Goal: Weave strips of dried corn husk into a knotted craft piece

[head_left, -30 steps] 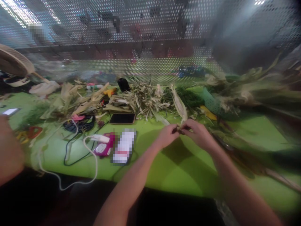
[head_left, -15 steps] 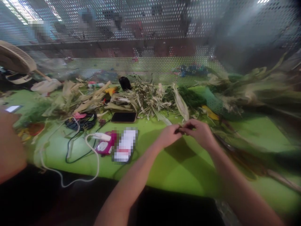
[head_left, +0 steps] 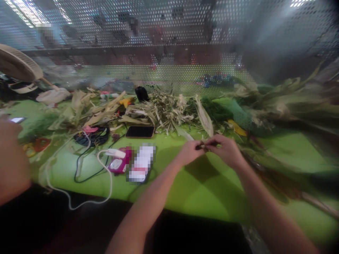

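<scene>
My left hand (head_left: pixel 189 152) and my right hand (head_left: pixel 225 150) meet above the green table (head_left: pixel 201 187), fingertips pinched together on the lower end of a long pale dried leaf strip (head_left: pixel 204 119). The strip rises from my fingers toward the far heap of dry leaves (head_left: pixel 161 109). Both hands are closed on it. The part between the fingertips is small and dark and hard to make out.
A dark phone (head_left: pixel 140 132) lies left of my hands, with a pink device (head_left: pixel 119 163), a white cable (head_left: pixel 79 197) and black cords (head_left: pixel 91 138). Leafy stalks (head_left: pixel 286 102) pile up at right. Another person's arm (head_left: pixel 12 158) shows at the left edge. A perforated screen (head_left: pixel 169 46) backs the table.
My hands have stayed pinched on the strip and barely shifted. The view drifted slightly, and the other person's arm at left moved a little.
</scene>
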`<state>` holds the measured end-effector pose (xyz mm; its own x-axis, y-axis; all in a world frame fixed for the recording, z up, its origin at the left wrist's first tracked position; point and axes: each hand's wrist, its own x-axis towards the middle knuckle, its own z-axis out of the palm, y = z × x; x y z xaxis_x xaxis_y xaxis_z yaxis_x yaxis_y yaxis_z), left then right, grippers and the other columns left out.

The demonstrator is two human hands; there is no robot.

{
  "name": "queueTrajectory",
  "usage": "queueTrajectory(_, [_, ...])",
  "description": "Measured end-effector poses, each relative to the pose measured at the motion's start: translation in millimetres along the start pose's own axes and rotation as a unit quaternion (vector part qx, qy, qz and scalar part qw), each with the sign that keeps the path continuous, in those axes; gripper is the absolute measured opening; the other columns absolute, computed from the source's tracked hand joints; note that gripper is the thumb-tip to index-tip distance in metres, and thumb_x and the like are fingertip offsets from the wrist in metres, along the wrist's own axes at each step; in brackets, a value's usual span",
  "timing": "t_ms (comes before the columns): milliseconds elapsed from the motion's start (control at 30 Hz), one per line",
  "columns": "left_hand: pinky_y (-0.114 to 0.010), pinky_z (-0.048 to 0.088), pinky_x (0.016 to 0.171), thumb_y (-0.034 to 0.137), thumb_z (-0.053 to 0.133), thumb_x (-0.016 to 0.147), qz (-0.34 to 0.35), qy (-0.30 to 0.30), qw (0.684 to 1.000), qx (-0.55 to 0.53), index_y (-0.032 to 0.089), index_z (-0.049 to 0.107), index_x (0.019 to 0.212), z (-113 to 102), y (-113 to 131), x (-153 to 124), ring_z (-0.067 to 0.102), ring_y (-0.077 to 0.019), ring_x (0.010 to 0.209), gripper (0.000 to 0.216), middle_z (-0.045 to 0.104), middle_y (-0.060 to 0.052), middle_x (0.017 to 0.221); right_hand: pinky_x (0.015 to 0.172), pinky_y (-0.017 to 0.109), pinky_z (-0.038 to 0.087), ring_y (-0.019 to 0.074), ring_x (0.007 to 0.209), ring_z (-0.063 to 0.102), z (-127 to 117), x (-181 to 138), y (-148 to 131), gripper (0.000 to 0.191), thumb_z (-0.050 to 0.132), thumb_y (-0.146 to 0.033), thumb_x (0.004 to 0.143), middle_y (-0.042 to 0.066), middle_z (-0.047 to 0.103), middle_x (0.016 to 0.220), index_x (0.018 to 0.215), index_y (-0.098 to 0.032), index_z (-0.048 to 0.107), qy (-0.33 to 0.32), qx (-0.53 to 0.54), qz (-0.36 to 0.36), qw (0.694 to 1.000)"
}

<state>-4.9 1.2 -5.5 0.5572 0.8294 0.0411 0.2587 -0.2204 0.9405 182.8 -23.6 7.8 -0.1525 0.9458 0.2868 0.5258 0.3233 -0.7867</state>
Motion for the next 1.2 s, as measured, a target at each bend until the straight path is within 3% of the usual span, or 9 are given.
queueTrajectory(200, [-0.026, 0.035, 0.064, 0.039, 0.061, 0.082, -0.018, 0.009, 1.0, 0.015, 0.015, 0.062, 0.076, 1, 0, 0, 0.052, -0.0147, 0.069, 0.025, 0.061, -0.001, 0.072, 0.064, 0.031, 0.052, 0.019, 0.069, 0.065, 6, -3, -5, 0.021, 0.071, -0.04, 0.08, 0.004, 0.071, 0.075, 0.081, -0.019, 0.069, 0.038, -0.008, 0.012, 0.999])
queueTrajectory(400, [-0.026, 0.032, 0.062, 0.039, 0.061, 0.081, -0.031, 0.036, 0.999, -0.025, 0.015, 0.06, 0.071, 1, -4, 2, 0.047, -0.0126, 0.065, 0.027, 0.055, 0.0, 0.067, 0.073, 0.035, 0.054, 0.0209, 0.077, 0.068, 5, -4, -16, 0.011, 0.066, -0.029, 0.086, 0.006, 0.074, 0.086, 0.087, -0.022, 0.074, 0.037, -0.066, -0.046, 0.996])
queueTrajectory(567, [-0.026, 0.035, 0.064, 0.034, 0.061, 0.078, -0.06, 0.05, 0.996, -0.05, 0.014, 0.06, 0.07, 1, -6, 3, 0.05, -0.0126, 0.066, 0.022, 0.058, 0.0, 0.068, 0.079, 0.036, 0.056, 0.0224, 0.089, 0.069, 6, -5, -18, 0.015, 0.061, -0.024, 0.089, 0.008, 0.073, 0.097, 0.091, -0.023, 0.076, 0.022, -0.064, -0.086, 0.994])
queueTrajectory(800, [-0.027, 0.04, 0.066, 0.041, 0.066, 0.078, -0.085, 0.062, 0.988, -0.112, 0.013, 0.064, 0.08, 2, -9, 4, 0.056, -0.0131, 0.068, 0.028, 0.064, -0.003, 0.073, 0.076, 0.036, 0.056, 0.0229, 0.084, 0.071, 8, -9, -13, 0.026, 0.058, -0.027, 0.09, 0.005, 0.076, 0.101, 0.113, -0.026, 0.071, 0.066, -0.114, -0.07, 0.989])
queueTrajectory(1000, [-0.026, 0.041, 0.064, 0.039, 0.076, 0.068, -0.061, 0.055, 0.977, -0.197, 0.013, 0.061, 0.069, 7, -7, 4, 0.054, -0.011, 0.063, 0.03, 0.061, -0.001, 0.065, 0.081, 0.037, 0.05, 0.0239, 0.089, 0.07, 9, -8, -17, 0.035, 0.054, -0.021, 0.092, 0.005, 0.077, 0.104, 0.123, -0.031, 0.068, -0.004, -0.242, -0.162, 0.957])
queueTrajectory(1100, [-0.025, 0.041, 0.062, 0.042, 0.08, 0.063, -0.069, 0.052, 0.969, -0.23, 0.013, 0.061, 0.064, 8, -11, 7, 0.051, -0.0096, 0.058, 0.035, 0.06, 0.0, 0.061, 0.08, 0.037, 0.048, 0.0237, 0.089, 0.069, 9, -7, -20, 0.035, 0.053, -0.021, 0.093, 0.005, 0.076, 0.102, 0.123, -0.031, 0.067, -0.025, -0.228, -0.155, 0.961])
queueTrajectory(1200, [-0.026, 0.043, 0.066, 0.044, 0.077, 0.068, -0.075, 0.081, 0.958, -0.263, 0.012, 0.066, 0.073, 6, -13, 9, 0.055, -0.0104, 0.062, 0.034, 0.066, -0.003, 0.069, 0.075, 0.035, 0.049, 0.0225, 0.086, 0.067, 8, -7, -21, 0.025, 0.055, -0.025, 0.093, 0.007, 0.073, 0.105, 0.114, -0.026, 0.068, 0.042, -0.156, -0.103, 0.982])
